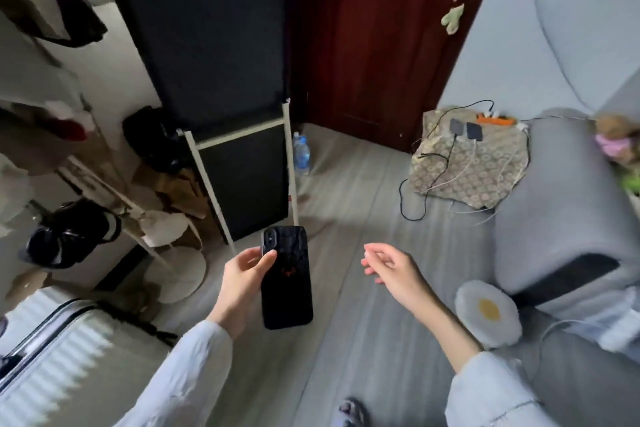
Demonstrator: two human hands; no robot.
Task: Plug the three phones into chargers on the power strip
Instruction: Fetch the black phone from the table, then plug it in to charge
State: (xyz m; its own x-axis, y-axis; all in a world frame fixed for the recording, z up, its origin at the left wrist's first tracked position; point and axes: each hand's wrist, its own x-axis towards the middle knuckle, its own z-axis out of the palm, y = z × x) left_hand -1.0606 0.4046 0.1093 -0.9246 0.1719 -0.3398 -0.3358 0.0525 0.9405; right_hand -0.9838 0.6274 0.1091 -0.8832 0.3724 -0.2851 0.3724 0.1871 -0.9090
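My left hand [242, 279] grips a black phone [287, 282] by its left edge, back side up, above the floor. To its right my right hand [391, 269] hovers with fingers apart, holding nothing. Far off at the upper right, an orange power strip [495, 120] lies on a patterned cloth-covered stand [471, 170]. Two dark phones [456, 126] [473, 131] lie side by side in front of the strip, each with a white cable at its near end. A loose black cable [415, 198] trails from the stand down to the floor.
A grey sofa [561, 218] runs along the right, with a round egg-shaped cushion [486, 312]. A black fabric rack with white poles [242, 163] stands ahead, a water bottle [302, 153] beside it. A white suitcase [62, 354] sits at lower left, clutter on the left.
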